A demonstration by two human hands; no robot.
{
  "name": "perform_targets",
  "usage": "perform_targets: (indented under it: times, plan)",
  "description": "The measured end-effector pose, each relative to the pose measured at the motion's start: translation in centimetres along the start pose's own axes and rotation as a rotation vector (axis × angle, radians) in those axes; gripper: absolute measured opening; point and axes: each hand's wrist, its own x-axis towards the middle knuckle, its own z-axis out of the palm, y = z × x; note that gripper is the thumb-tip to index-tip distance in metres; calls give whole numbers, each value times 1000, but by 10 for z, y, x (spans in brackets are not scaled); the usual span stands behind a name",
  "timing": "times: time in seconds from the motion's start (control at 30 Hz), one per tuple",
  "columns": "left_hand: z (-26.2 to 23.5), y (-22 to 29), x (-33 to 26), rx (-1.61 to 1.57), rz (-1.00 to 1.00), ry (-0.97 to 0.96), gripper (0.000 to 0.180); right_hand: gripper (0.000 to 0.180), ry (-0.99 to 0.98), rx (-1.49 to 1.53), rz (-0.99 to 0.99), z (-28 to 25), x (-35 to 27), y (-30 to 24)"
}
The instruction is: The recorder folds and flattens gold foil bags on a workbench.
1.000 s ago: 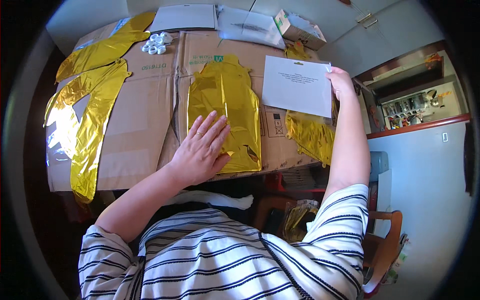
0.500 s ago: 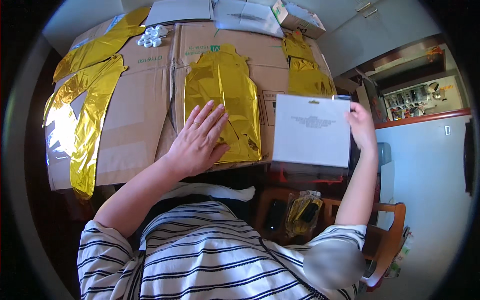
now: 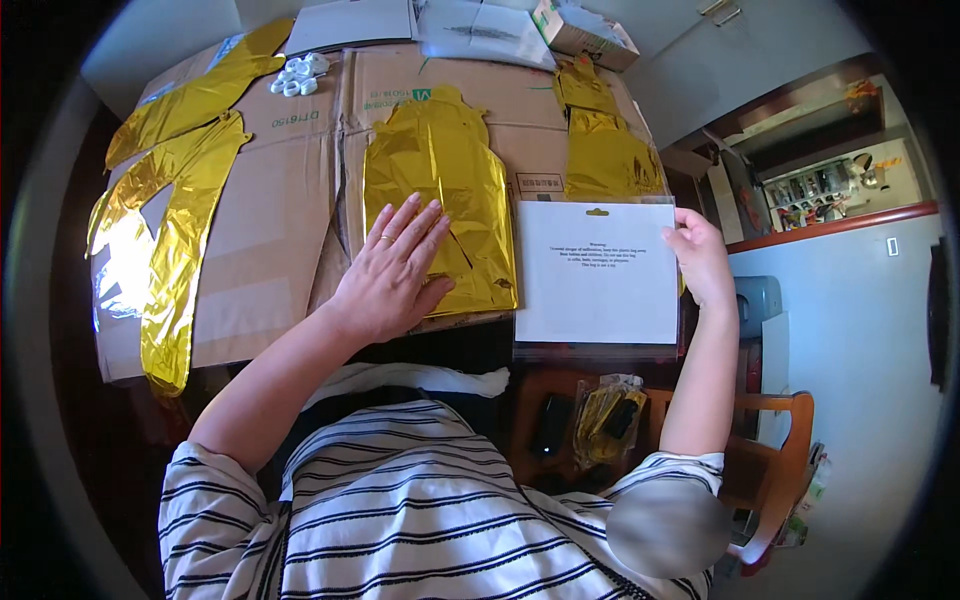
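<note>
While the left hand [image 3: 385, 278] lies flat on a deflated gold foil balloon [image 3: 435, 150], I can see from my end that its grip closes on nothing: the fingers are extended, the palm is down, and the hand covers part of the balloon's lower half. The right grip is closed; that right hand [image 3: 703, 260] pinches the upper right edge of a clear plastic sleeve [image 3: 600, 352] with a printed white card [image 3: 597, 300] inside.

As I read it, the relation that matters is between card and balloon. The balloon's long axis runs away from the wearer, from the near edge of the cardboard-covered table [image 3: 285, 200] toward its far side. The card, almost square, is held to the right of the balloon's lower part, its left edge right by the foil's; I can't tell whether they touch. Its lower part reaches past the table's near edge. From the right grip, the card lies to the left, and the balloon lies farther left beyond it. The left hand is nearer to the balloon, being on it.

Just beyond the card's top edge I see another gold foil piece [image 3: 612, 155]. Well to the left lies a forked gold foil shape [image 3: 190, 235], with small white rings [image 3: 305, 68] near the far edge.
</note>
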Motion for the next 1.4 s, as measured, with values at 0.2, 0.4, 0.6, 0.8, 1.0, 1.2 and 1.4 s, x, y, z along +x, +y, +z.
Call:
perform_targets:
  times: [0.2, 0.4, 0.6, 0.8, 1.0, 1.2, 1.4]
  plan:
    - [1, 1, 1, 9, 12, -6, 71, 23, -12, 54, 40, 6, -1, 10]
    - [0, 1, -1, -7, 7, 6, 70, 23, -73, 130, 73, 19, 2, 22]
    - [2, 1, 1, 7, 5, 5, 72, 37, -4, 384, 37, 51, -13, 43]
    - [1, 1, 1, 15, -3, -7, 71, 53, 561, -557, -387, 73, -56, 37]
    - [3, 1, 4, 31, 33, 24, 66, 50, 685, -108, -30, 84, -134, 101]
    - [4, -1, 2, 48, 24, 5, 66, 45, -135, 1119, 407, 68, -141, 119]
    - [5, 0, 4, 58, 28, 9, 66, 32, -183, 1053, 456, 77, -138, 108]
